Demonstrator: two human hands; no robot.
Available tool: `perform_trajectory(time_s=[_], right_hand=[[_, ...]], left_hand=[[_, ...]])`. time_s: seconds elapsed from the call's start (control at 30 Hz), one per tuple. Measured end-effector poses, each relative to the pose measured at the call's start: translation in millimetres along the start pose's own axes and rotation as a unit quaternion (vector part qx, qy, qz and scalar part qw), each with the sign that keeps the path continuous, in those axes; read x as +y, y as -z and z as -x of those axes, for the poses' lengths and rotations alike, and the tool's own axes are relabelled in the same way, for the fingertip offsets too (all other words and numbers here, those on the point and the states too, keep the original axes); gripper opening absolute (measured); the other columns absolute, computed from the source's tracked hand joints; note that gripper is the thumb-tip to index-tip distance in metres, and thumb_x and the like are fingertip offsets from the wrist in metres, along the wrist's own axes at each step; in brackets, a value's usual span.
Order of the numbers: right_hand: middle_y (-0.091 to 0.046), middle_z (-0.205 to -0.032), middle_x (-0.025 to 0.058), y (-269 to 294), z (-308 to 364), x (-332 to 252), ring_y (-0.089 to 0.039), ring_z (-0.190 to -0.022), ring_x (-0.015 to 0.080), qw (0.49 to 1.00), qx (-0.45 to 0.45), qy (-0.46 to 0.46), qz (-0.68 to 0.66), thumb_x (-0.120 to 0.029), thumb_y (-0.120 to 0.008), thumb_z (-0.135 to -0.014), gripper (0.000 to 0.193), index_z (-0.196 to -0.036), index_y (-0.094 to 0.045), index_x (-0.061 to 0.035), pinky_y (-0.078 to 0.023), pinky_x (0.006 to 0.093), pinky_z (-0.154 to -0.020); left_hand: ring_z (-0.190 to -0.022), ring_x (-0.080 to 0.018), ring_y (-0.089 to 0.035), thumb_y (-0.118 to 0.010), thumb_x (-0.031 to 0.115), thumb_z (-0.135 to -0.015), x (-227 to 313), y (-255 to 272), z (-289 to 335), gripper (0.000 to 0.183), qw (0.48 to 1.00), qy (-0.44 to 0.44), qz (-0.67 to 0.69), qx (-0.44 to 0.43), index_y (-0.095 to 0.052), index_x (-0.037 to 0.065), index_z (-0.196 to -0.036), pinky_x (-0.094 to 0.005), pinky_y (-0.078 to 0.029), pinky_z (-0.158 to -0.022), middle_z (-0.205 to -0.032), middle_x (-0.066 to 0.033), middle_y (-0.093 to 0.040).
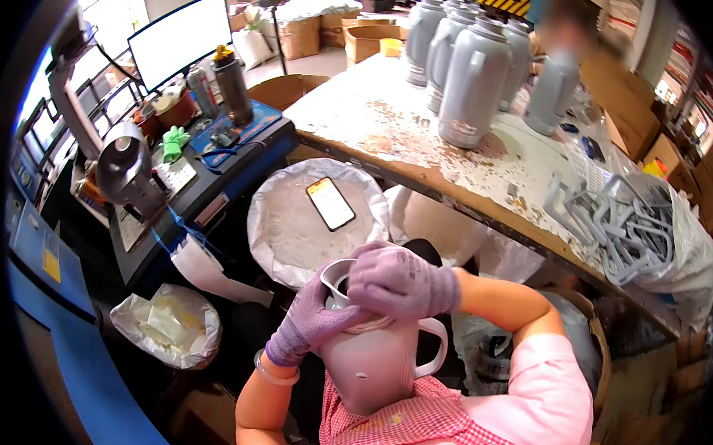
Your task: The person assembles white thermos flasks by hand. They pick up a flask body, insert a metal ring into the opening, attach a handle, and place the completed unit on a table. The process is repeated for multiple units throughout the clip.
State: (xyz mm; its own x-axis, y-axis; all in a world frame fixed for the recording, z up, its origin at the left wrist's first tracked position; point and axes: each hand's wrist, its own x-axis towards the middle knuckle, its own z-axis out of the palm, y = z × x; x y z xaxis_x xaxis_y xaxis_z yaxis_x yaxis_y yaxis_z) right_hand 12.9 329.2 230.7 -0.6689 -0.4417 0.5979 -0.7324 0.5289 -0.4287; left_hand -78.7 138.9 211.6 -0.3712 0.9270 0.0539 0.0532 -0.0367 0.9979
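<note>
A grey thermos jug [371, 369] with a loop handle on its right side rests upright in my lap, against a red checked apron. At its top is a grey pouring-spout collar [335, 281]. My left hand [307, 324], in a purple knit glove, closes round the collar's left side, its thumb lying across the jug's shoulder. From the right, my right hand [403, 280], gloved alike, curls over the collar's opening. Its fingertips are tucked down there, and what they pinch is hidden.
Several grey thermos jugs [474, 86] stand on the worn worktable [384, 134]. Loose grey handles [623, 231] pile up at its right end. A phone [330, 204] lies on a lined bin [266, 250]. A dark side bench [235, 172] holds tools and a bottle. Someone sits across the table.
</note>
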Motion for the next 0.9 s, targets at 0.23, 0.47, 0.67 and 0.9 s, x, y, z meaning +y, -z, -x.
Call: perform_trajectory(time_s=[0.23, 0.47, 0.67, 0.9], right_hand=[[-0.063, -0.107, 0.0131, 85, -13, -18, -0.063, -0.089, 0.0226, 0.747, 0.470, -0.110, 0.458, -0.013, -0.055, -0.093, 0.020, -0.105, -0.061, 0.0023, -0.053, 0.0347, -0.081], [-0.069, -0.094, 0.0101, 155, -118, 110, -0.067, -0.081, 0.0187, 0.872, 0.445, 0.030, 0.202, -0.024, -0.055, -0.102, 0.027, -0.118, -0.062, -0.0025, -0.050, 0.0301, -0.076], [-0.071, -0.108, 0.0064, -3, -71, 288, -0.065, -0.095, 0.0159, 0.970, 0.163, -0.172, 0.053, -0.029, -0.065, -0.097, 0.031, -0.117, -0.067, -0.0049, -0.053, 0.0328, -0.089], [-0.063, -0.127, 0.0099, -159, -49, 308, -0.063, -0.111, 0.0339, 0.902, -0.161, -0.214, 0.339, -0.020, -0.061, -0.088, 0.037, -0.125, -0.064, -0.0191, -0.053, 0.0430, -0.093]], left_hand=[[-0.114, -0.0173, -0.060, -0.090, 0.023, -0.069, 20, 19, 24, 0.075, 0.998, 0.028, 0.038, 0.046, -0.056, -0.001, -0.132, -0.0333, -0.045, -0.103, -0.124, -0.0084, -0.065], [-0.115, -0.0254, -0.061, -0.091, 0.028, -0.046, 28, 55, 98, 0.085, 0.938, -0.142, -0.072, 0.307, -0.063, -0.004, -0.120, -0.0376, -0.046, -0.102, -0.123, -0.0171, -0.064], [-0.119, -0.0286, -0.059, -0.095, 0.039, -0.047, -19, 48, 121, 0.101, 0.878, -0.136, -0.194, 0.417, -0.058, -0.008, -0.128, -0.0410, -0.043, -0.105, -0.130, -0.0183, -0.059], [-0.120, -0.0328, -0.058, -0.095, 0.036, -0.057, -37, 40, 104, 0.088, 0.867, -0.135, -0.316, 0.361, -0.058, -0.005, -0.127, -0.0427, -0.047, -0.103, -0.129, -0.0205, -0.058]])
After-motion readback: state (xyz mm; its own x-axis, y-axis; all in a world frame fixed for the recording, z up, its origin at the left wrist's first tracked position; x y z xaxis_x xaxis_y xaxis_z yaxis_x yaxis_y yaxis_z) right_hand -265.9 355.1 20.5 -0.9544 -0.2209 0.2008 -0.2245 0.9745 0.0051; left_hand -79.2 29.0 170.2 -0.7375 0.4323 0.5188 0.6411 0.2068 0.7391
